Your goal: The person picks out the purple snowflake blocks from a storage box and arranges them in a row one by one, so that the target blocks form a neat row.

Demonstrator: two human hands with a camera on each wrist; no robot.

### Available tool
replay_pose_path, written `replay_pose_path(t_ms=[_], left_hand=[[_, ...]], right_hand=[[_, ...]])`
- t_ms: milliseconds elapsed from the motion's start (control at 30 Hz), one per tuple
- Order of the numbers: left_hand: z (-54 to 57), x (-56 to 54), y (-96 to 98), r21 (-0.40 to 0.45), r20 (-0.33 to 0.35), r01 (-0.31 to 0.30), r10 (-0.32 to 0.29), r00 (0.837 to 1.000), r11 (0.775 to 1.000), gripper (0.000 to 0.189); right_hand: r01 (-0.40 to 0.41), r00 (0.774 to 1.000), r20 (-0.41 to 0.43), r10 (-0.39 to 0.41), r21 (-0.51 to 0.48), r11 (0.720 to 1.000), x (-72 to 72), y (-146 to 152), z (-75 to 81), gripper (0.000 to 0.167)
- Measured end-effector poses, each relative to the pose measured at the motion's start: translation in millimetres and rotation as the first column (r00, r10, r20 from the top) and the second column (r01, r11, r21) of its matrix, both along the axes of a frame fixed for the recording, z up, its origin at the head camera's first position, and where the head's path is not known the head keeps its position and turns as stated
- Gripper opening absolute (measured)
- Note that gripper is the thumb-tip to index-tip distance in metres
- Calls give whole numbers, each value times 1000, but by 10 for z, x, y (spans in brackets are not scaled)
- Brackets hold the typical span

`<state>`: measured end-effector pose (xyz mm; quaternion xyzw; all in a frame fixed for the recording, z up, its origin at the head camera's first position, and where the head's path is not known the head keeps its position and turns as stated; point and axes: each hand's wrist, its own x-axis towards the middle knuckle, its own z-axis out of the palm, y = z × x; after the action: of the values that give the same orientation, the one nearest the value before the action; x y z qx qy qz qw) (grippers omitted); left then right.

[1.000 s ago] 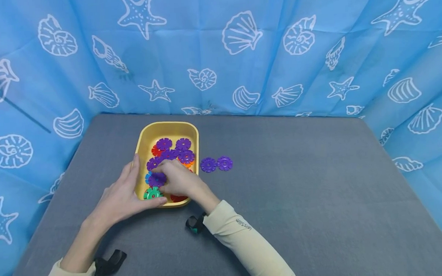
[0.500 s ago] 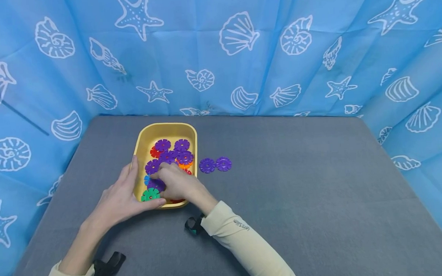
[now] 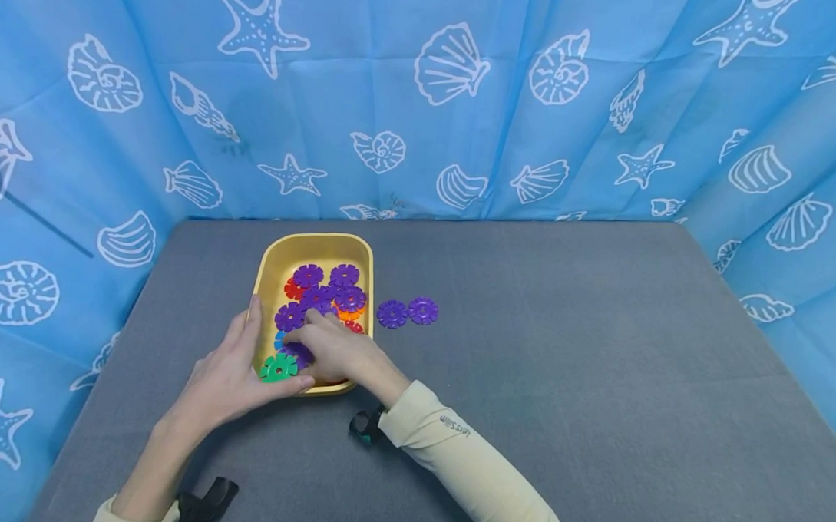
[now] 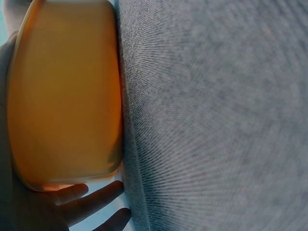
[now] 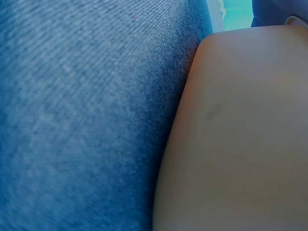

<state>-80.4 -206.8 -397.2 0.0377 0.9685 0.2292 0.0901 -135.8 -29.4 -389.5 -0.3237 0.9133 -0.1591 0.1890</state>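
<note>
A yellow tray stands on the table's left part, holding several notched plastic discs in purple, red, orange, blue and green. My left hand grips its near left corner, thumb along the front rim and fingers along the left side; the left wrist view shows the tray's outer wall beside these fingers. My right hand reaches inside with bent fingers around a purple disc. Whether it pinches that disc is hidden. A green disc lies by my left thumb. The right wrist view shows mainly the tray's blank outside.
Two purple discs lie side by side on the grey cloth-covered table, just right of the tray. Behind rises a blue curtain with white shell and starfish prints. Black straps sit at the wrists.
Inside the tray, the green disc has shifted left. The purple disc at my right fingers has slid slightly toward me and is more covered. My left hand keeps its place on the tray.
</note>
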Motion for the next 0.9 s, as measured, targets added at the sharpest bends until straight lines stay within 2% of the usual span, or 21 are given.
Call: replay_pose_path(t_ms=[400, 633, 767, 900], left_hand=[[8, -3, -1, -2, -1, 1, -1, 1000, 1000, 140], [13, 0, -5, 17, 0, 6, -6, 1000, 1000, 138], [21, -5, 6, 14, 10, -2, 2, 1000, 1000, 138], [18, -2, 10, 10, 14, -11, 11, 1000, 1000, 139]], right_hand=[[-43, 997, -64, 40, -34, 999, -19, 2, 4, 54], [-21, 997, -81, 15, -66, 998, -5, 8, 17, 53], [-18, 984, -179, 10, -39, 999, 38, 32, 39, 52], [-26, 949, -314, 30, 17, 1000, 83, 60, 89, 46]])
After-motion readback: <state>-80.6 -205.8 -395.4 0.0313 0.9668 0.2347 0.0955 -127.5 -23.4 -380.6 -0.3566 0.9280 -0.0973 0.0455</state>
